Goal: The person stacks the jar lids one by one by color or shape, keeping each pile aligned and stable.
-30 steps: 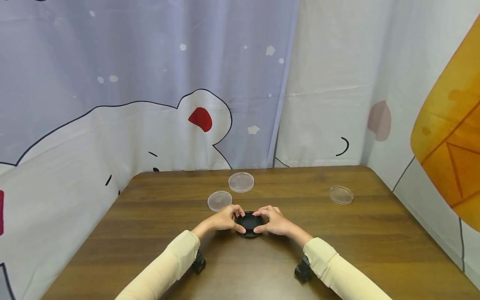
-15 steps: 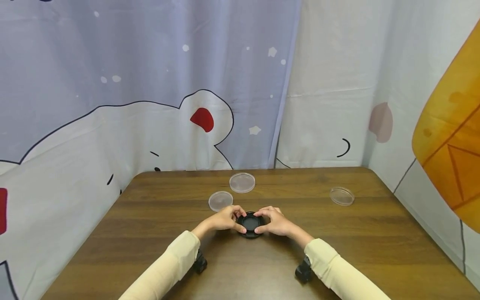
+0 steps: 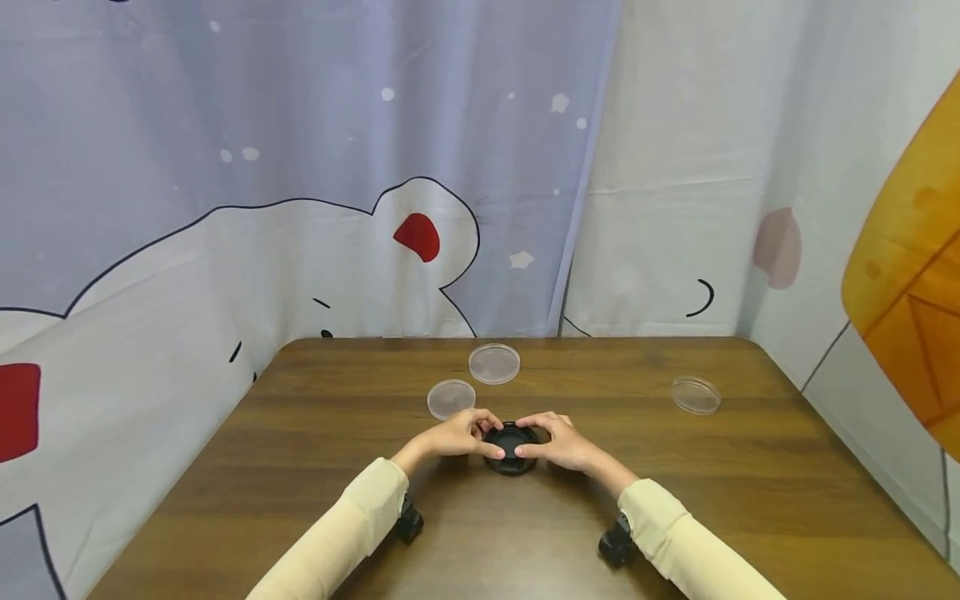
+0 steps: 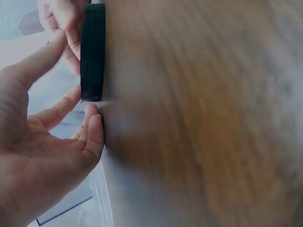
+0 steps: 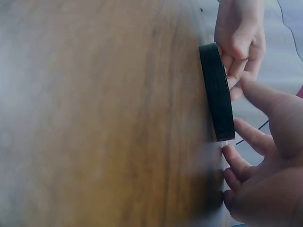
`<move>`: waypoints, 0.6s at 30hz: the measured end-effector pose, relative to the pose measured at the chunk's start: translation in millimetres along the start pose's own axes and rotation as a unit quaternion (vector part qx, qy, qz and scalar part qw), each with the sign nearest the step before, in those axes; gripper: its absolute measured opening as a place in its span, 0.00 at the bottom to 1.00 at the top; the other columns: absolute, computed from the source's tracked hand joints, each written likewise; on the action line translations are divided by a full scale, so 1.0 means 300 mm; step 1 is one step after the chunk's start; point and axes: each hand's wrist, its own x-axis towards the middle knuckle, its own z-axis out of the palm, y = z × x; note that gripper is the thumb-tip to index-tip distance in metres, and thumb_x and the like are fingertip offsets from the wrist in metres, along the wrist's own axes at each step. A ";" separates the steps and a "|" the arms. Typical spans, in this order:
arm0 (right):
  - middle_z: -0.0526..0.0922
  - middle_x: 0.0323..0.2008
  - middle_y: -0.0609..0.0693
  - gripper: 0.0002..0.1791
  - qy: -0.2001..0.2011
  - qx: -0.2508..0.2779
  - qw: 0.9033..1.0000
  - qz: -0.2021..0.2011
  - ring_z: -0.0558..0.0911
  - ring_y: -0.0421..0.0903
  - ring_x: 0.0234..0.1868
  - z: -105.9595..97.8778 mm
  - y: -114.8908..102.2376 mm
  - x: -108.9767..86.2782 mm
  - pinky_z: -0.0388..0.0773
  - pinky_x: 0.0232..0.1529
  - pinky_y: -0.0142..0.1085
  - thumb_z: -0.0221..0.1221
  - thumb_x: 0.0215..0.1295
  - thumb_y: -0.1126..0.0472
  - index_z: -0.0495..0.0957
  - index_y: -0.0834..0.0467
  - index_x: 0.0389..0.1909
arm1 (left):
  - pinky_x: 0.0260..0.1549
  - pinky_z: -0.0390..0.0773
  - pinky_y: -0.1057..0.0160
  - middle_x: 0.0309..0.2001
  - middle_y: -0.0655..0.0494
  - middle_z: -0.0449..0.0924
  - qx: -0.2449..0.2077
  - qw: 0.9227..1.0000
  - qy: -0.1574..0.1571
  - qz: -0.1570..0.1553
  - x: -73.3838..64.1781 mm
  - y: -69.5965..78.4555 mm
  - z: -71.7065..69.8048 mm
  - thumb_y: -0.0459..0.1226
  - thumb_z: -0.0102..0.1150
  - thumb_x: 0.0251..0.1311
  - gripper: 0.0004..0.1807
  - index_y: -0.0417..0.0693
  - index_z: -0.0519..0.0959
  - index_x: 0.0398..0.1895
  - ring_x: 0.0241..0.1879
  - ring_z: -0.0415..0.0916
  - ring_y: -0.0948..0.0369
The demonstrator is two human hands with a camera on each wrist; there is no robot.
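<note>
A low, round black disc with a raised rim (image 3: 512,468) sits on the wooden table between both hands. My left hand (image 3: 453,435) is at its left side. In the left wrist view, its forefinger reaches the disc's edge (image 4: 93,52), while the thumb stands a little off the face. My right hand (image 3: 562,443) mirrors this on the right, with thumb and forefinger over the rim. In the right wrist view, its forefinger lies near the lower end of the disc (image 5: 218,94) and the thumb stands apart from it. Contact at the thumbs cannot be made out.
Two clear shallow dishes lie behind the hands: a nearer dish (image 3: 451,399) by the left fingers and a farther dish (image 3: 494,364). Another clear dish (image 3: 696,396) is at the right. A printed curtain (image 3: 300,275) hangs along the table's back edge.
Both thumbs have shifted from the disc's near edge inward over its middle, and the hands have risen slightly. The whole view has turned a little; the clear dishes stay in place.
</note>
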 end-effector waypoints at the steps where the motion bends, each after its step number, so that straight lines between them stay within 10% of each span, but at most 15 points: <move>1: 0.73 0.62 0.59 0.27 0.001 0.005 1.000 0.003 0.62 0.60 0.65 0.001 -0.001 0.001 0.61 0.63 0.62 0.66 0.60 0.51 0.77 0.56 0.59 | 0.35 0.72 0.69 0.46 0.45 0.76 -0.007 1.000 0.000 -0.005 -0.003 -0.002 -0.001 0.40 0.68 0.56 0.27 0.36 0.73 0.56 0.33 0.71 0.62; 10: 0.61 0.71 0.68 0.36 0.067 -0.027 0.997 0.009 0.53 0.70 0.73 -0.033 -0.028 0.035 0.53 0.68 0.68 0.60 0.66 0.46 0.66 0.62 0.68 | 0.53 0.77 0.52 0.65 0.38 0.69 -0.164 0.984 0.052 -0.055 -0.007 0.000 -0.012 0.48 0.56 0.65 0.35 0.39 0.62 0.69 0.61 0.72 0.48; 18: 0.40 0.77 0.66 0.48 0.096 -0.145 0.985 -0.013 0.31 0.68 0.77 -0.144 -0.097 0.098 0.40 0.69 0.71 0.61 0.64 0.44 0.49 0.59 0.76 | 0.55 0.76 0.46 0.63 0.33 0.68 -0.121 0.987 0.094 -0.046 0.024 0.069 -0.085 0.50 0.60 0.62 0.47 0.42 0.47 0.76 0.57 0.74 0.47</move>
